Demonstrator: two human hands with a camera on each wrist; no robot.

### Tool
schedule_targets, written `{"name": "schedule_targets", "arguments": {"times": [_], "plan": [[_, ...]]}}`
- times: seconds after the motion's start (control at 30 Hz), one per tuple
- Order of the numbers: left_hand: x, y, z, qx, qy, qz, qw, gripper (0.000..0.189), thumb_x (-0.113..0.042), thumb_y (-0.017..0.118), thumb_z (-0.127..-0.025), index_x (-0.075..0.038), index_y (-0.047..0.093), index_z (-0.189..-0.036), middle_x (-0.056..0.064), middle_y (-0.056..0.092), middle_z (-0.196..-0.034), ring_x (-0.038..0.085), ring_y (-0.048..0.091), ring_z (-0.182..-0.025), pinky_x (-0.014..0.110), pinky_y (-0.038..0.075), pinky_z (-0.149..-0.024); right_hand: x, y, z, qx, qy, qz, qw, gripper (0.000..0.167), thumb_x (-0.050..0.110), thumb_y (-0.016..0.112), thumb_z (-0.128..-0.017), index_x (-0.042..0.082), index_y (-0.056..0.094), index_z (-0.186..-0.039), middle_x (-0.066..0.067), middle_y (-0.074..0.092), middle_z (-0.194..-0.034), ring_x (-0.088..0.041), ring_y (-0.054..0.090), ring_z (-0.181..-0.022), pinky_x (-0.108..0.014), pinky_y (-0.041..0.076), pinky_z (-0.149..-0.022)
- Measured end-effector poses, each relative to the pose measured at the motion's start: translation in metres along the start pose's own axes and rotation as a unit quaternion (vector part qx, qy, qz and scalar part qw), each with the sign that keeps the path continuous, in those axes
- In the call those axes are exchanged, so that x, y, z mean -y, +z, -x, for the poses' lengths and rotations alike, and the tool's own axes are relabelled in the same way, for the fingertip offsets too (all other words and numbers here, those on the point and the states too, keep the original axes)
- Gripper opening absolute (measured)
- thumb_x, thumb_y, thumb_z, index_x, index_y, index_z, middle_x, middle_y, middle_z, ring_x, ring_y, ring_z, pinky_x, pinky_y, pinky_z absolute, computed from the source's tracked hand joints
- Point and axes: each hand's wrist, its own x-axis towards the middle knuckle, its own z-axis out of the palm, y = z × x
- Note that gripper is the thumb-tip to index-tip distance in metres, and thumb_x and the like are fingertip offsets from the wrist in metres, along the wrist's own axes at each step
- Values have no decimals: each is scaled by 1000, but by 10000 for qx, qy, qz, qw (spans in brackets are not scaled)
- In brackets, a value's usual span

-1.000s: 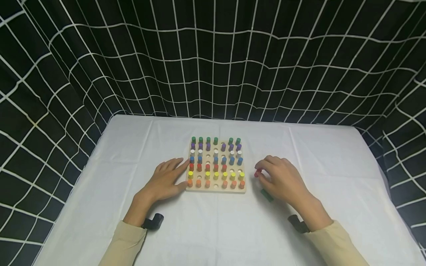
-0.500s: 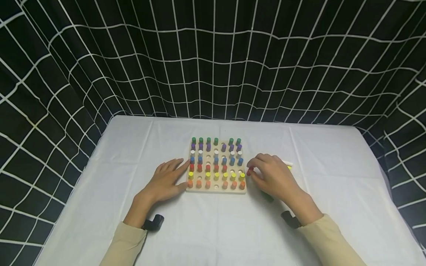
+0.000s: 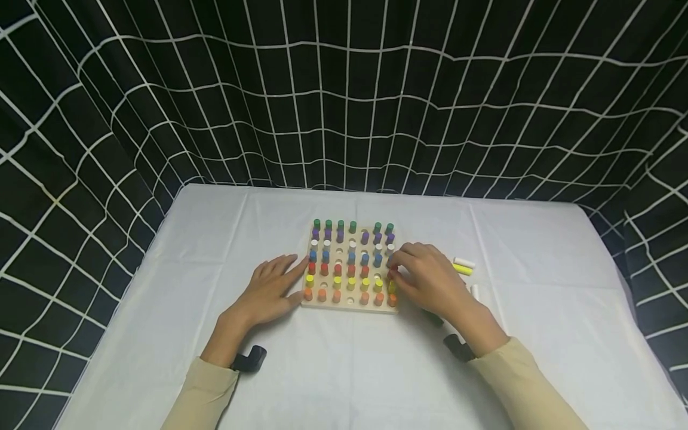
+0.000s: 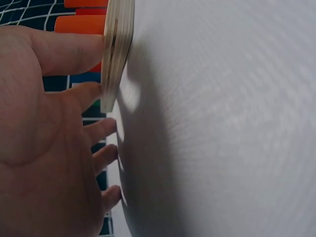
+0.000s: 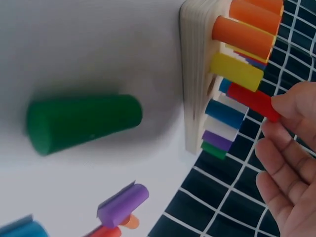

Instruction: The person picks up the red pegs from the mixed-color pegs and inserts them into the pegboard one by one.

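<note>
A wooden pegboard (image 3: 328,304) holds rows of coloured pegs: green, purple, white, blue, red, yellow and orange from back to front. Several holes are bare. My left hand (image 3: 269,294) lies spread at the board's left side. In the left wrist view its thumb and forefinger touch the board's edge (image 4: 117,54). My right hand (image 3: 432,279) is over the board's right edge. Between thumb and fingers it pinches a red peg (image 5: 252,101), at the right end of the red row, behind a yellow peg (image 5: 237,71). Whether the peg's lower end is in the hole is hidden.
A loose green peg (image 5: 84,123) lies beside the board, mostly under my right hand. Farther right lie a white peg (image 3: 464,261) and a yellow peg (image 3: 462,270). A purple peg (image 5: 123,205) lies among other loose pegs. White cloth (image 3: 301,382) covers the table.
My right hand has moved left with the red peg, from beside the board to its right edge. White and yellow pegs it covered now show. The left hand stays in place.
</note>
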Motion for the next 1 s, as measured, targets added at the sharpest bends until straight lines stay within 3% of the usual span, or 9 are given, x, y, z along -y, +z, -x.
{"name": "schedule_targets", "arguments": {"times": [0.43, 0.7, 1.0], "plan": [[1, 1, -1, 27, -50, -23, 10000, 73, -47, 53, -103, -25, 30, -169, 12, 27, -176, 39, 19, -165, 65, 11, -134, 9, 7, -10, 261, -89, -168, 9995, 14, 13, 83, -90, 9, 78, -102, -2, 74, -95, -21, 67, -91, -44, 58, -91], [0, -3, -2, -77, -2, -26, 10000, 73, -45, 55, -102, -24, 31, -168, 12, 29, -176, 38, 21, -165, 64, 13, -134, 12, 11, -19, 287, -101, -275, 9992, 9, 11, 80, -90, 12, 78, -98, -1, 75, -93, -21, 68, -91, -43, 58, -93], [1, -1, 0, -29, 17, -65, 10000, 73, -46, 54, -102, -24, 31, -168, 12, 29, -176, 39, 21, -165, 65, 14, -134, 14, 16, -18, 412, 132, -308, 9986, 10, 13, 79, -91, 13, 78, -101, 0, 76, -96, -21, 68, -95, -41, 58, -91]]}}
